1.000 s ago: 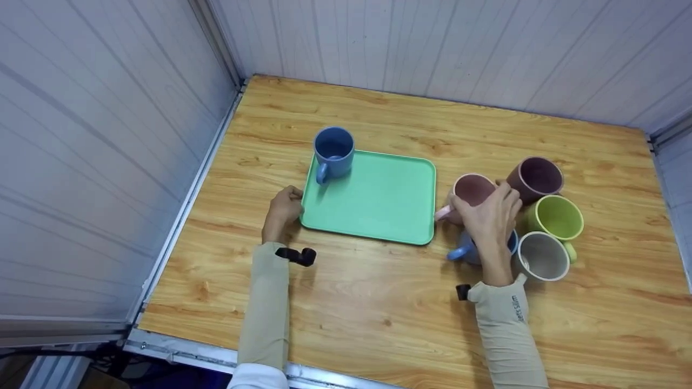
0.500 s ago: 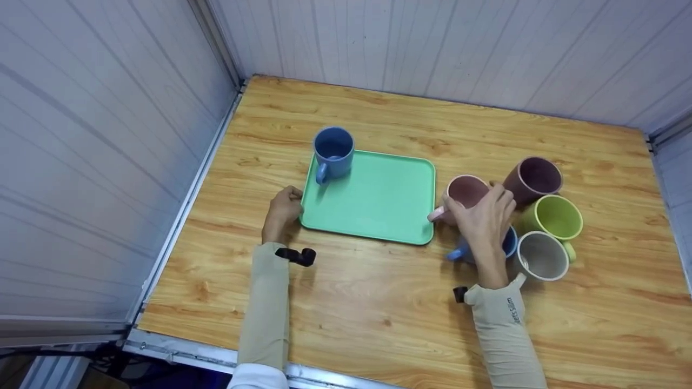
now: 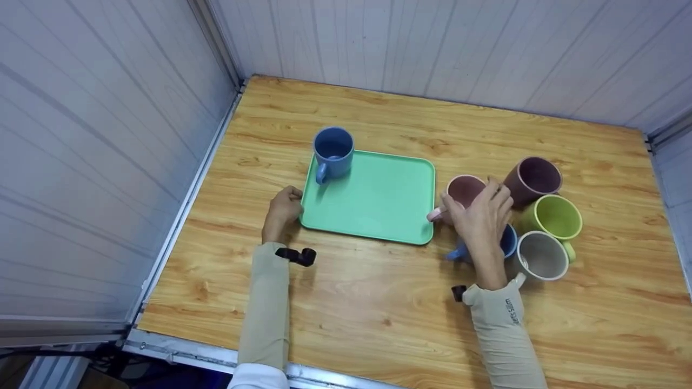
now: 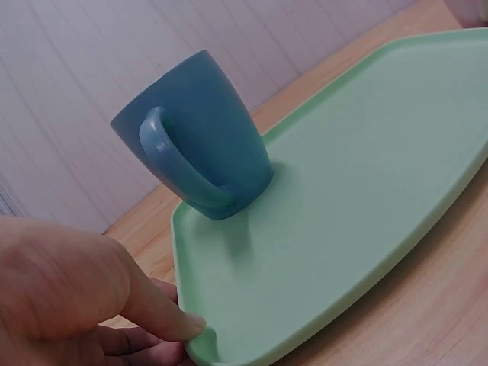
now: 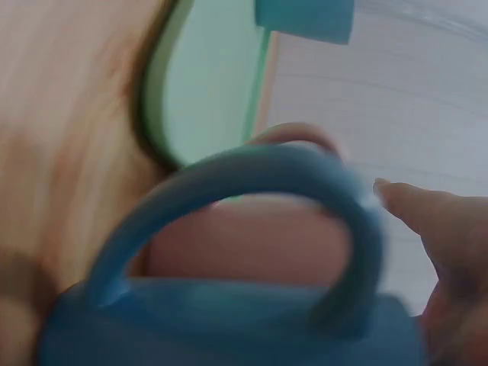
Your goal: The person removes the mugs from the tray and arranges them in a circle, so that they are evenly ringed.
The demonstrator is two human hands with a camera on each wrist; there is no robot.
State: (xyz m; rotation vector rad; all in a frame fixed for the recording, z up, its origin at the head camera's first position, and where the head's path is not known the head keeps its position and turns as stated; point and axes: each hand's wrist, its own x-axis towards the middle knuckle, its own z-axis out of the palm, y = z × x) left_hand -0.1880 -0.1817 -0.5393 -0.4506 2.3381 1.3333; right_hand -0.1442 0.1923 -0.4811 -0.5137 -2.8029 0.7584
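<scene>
My left hand [image 3: 285,208] pinches the near-left corner of a green tray [image 3: 373,200], thumb on the rim in the left wrist view. A blue mug [image 3: 334,156] stands upright on the tray's back-left corner, its handle turned toward me. Over the mouth of a pink mug [image 3: 465,189], right of the tray, is my right hand [image 3: 484,221]. In the right wrist view its thumb [image 5: 419,206] is straight and appears apart from the pink mug [image 5: 252,244]; the other fingers are out of sight there. A second blue mug [image 3: 510,241] stands partly under the hand.
A dark purple mug [image 3: 532,181], a yellow-green mug [image 3: 554,219] and a white mug [image 3: 542,256] stand close together to the right. Pale panels rise behind the wooden table [image 3: 351,308] and at its left side.
The pink mug has shifted slightly left with my right hand, its handle now close to the tray's right edge. The left hand, tray and blue mug on it have stayed put.
</scene>
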